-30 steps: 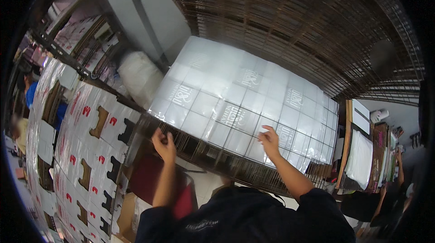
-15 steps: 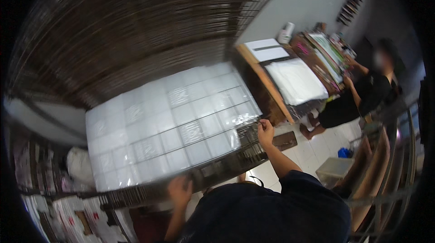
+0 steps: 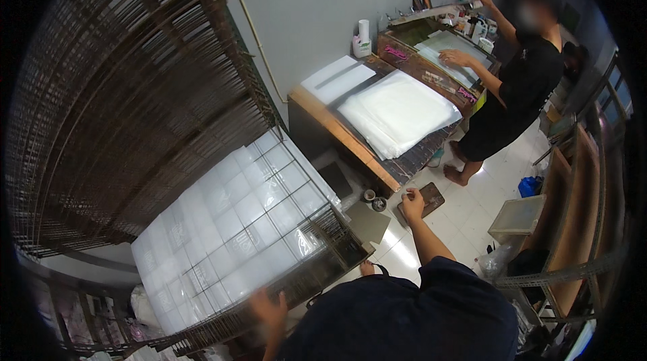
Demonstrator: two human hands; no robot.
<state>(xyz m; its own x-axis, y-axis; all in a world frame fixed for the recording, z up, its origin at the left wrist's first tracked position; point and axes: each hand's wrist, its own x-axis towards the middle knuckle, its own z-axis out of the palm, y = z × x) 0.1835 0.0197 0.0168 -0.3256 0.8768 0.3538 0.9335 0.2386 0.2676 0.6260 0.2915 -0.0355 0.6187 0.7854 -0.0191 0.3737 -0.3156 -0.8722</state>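
Fingers of the left hand [image 3: 269,308] curl over the front edge of the wire rack shelf [image 3: 317,273] near its lower left corner, though the hand is blurred and I cannot tell whether it truly clamps the wire or only rests there. The right hand [image 3: 412,203] hangs loosely closed in the air, well apart from the shelf's right corner, and holds nothing that shows. Flat on that shelf lies a clear plastic sheet [image 3: 236,226] with pale printed squares in rows, covering it almost from edge to edge. My judgement is that the shelf wants both hands at its front corners, kept level and moved straight, so the sheet does not slide toward one side or catch on the stacked wire shelves [image 3: 121,112] tilted up behind it. Beyond the right corner stands a wooden table [image 3: 350,142] bearing a stack of clear sheets [image 3: 397,112] near its front edge and white paper [image 3: 337,79] at its far corner. Another person [image 3: 519,71] works at a printing frame [image 3: 448,48]. On the floor, a pale tub [image 3: 517,216] sits with contents I cannot make out.
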